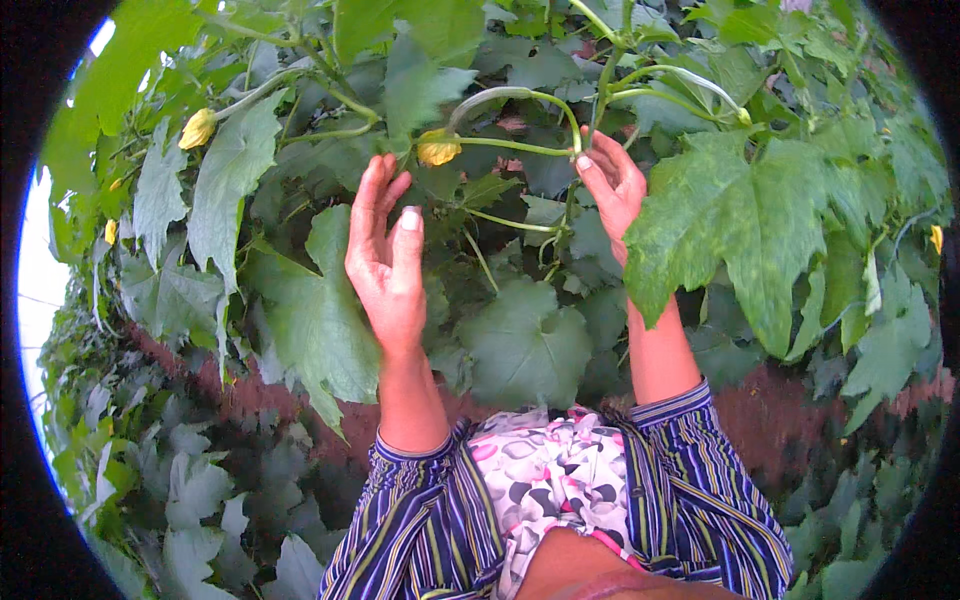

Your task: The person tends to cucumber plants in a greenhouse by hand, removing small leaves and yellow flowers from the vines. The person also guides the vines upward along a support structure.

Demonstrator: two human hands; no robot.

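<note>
My right hand [613,187] has its thumb and fingers closed on the stem of a gourd vine [604,86], at a joint where side stalks branch off. From that joint a slender young gourd [491,94] arches to the left, with a crumpled yellow flower [439,148] at its tip. Just below and left of the flower, my left hand [388,255] is raised with fingers and thumb apart. Its fingertips are close to a blurred leaf [416,94]; whether they touch it I cannot tell.
Another young gourd [259,94] ends in a yellow flower [197,129] at left. A third gourd [701,81] curves at upper right. One large lobed leaf [739,217] partly covers my right forearm. Brown soil [330,420] shows beneath the dense foliage.
</note>
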